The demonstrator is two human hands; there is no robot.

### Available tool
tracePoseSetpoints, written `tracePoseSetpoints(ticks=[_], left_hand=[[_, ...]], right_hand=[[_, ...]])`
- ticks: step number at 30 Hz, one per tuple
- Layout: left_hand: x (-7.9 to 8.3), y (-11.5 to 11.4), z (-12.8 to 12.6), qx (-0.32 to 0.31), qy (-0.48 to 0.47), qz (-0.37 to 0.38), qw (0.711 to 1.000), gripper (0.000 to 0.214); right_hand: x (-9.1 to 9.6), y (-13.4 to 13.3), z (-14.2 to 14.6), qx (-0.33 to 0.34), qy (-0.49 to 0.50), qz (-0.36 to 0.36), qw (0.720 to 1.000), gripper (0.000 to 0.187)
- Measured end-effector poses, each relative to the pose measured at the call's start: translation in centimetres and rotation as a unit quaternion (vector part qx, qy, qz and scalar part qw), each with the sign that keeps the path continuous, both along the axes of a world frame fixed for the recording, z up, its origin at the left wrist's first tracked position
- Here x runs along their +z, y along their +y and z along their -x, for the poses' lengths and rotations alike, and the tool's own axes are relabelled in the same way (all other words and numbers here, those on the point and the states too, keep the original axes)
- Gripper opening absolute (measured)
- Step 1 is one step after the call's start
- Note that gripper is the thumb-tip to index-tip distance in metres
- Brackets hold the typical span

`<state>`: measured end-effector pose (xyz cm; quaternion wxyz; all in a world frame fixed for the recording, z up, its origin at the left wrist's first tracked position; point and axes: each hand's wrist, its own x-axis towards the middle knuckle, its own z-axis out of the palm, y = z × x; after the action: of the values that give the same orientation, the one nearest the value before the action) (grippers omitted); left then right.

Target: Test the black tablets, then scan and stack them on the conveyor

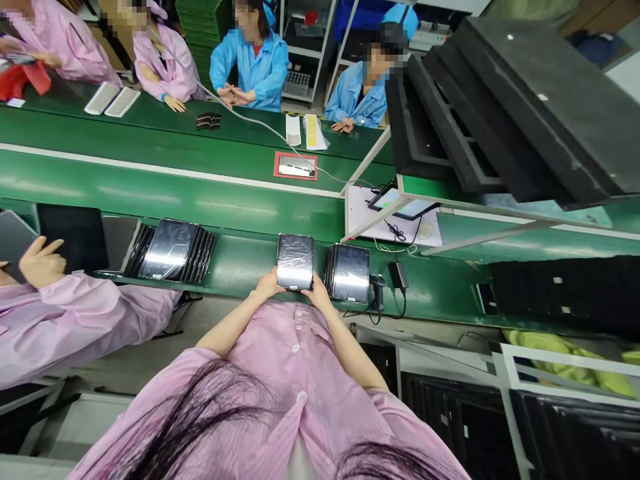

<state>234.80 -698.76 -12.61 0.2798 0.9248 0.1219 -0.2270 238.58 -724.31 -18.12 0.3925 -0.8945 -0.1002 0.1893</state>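
Observation:
Between my two hands is a tablet (295, 261) in clear plastic film, with a small white label at its lower edge. My left hand (269, 283) grips its lower left corner, and my right hand (317, 292) grips its lower right corner. The fingers under it are hidden. Just right of my right hand leans a row of similar film-wrapped tablets (351, 272). Another row of wrapped tablets (173, 250) stands farther left on the green bench (240, 260).
A barcode scanner (379, 292) and a black power adapter (399, 275) lie to the right. Behind them, a metal frame carries black foam trays (500, 113). At left, a co-worker's hand (44, 262) is by dark panels. Several people sit across the green line.

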Motion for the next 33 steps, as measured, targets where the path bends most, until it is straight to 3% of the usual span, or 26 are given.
tracePoseSetpoints(ticks=[9,16,23,29,33], left_hand=[[-0.7,1.4,0.1,-0.022,-0.041,0.001,0.999,0.082],[-2.1,1.3,1.0,-0.025,-0.108,0.053,0.992,0.091],[-3.0,1.8,-0.1,-0.029,-0.126,0.059,0.99,0.075],[-3.1,1.9,-0.6,-0.017,-0.127,0.062,0.99,0.081],[-2.8,2.0,-0.9,-0.005,-0.13,0.077,0.989,0.074]], right_hand=[[0.1,0.1,-0.2,0.009,-0.019,0.019,1.0,0.099],[-0.4,0.5,-0.1,-0.008,-0.034,0.042,0.999,0.1],[-0.2,0.4,-0.9,-0.004,-0.028,0.068,0.997,0.091],[0.0,0.6,-1.3,0.002,-0.025,0.094,0.995,0.091],[0.4,0.9,-1.6,-0.003,-0.023,0.11,0.994,0.089]])
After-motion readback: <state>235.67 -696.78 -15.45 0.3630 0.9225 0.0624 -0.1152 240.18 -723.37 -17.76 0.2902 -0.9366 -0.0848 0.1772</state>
